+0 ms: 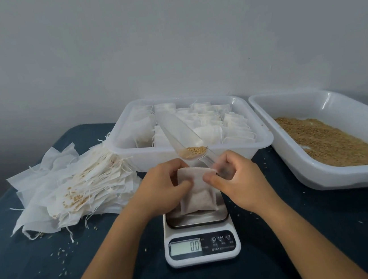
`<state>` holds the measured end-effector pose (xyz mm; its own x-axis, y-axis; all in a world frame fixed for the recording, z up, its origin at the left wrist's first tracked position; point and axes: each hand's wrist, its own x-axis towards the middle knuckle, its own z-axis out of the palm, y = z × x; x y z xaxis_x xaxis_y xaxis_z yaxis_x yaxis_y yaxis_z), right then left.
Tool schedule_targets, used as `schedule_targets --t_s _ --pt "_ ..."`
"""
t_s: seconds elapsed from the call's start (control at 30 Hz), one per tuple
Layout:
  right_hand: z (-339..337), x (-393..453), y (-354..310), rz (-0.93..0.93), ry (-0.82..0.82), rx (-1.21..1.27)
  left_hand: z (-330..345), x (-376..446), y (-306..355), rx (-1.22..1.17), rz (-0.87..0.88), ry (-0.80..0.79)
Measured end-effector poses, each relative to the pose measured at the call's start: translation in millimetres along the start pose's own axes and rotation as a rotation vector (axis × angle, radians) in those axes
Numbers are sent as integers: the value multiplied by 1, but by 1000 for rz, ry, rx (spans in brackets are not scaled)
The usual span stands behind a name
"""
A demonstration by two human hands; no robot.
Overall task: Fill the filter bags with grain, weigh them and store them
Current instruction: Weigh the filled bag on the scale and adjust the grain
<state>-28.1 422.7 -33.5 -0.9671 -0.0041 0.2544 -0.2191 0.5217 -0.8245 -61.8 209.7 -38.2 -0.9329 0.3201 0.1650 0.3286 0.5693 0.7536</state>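
A white filter bag (pixel 197 193) partly filled with grain hangs just above the steel pan of the scale (pixel 200 237), whose display reads 0.0. My left hand (pixel 163 188) pinches the bag's top left edge. My right hand (pixel 237 179) pinches the top right edge and also holds the handle of a clear plastic scoop (pixel 182 135). The scoop points up and away, with a little grain in its lower end.
A white tray (pixel 260 138) of filled bags stands behind the scale. A second white tray (pixel 338 180) with loose grain sits at the right. A heap of empty filter bags (pixel 72 186) lies at the left. Stray grains dot the dark cloth.
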Motion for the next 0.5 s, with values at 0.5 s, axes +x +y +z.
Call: schedule_targets --t_s 0.5 --pt "-15 6 6 -31 222 88 -8 5 -6 29 -78 296"
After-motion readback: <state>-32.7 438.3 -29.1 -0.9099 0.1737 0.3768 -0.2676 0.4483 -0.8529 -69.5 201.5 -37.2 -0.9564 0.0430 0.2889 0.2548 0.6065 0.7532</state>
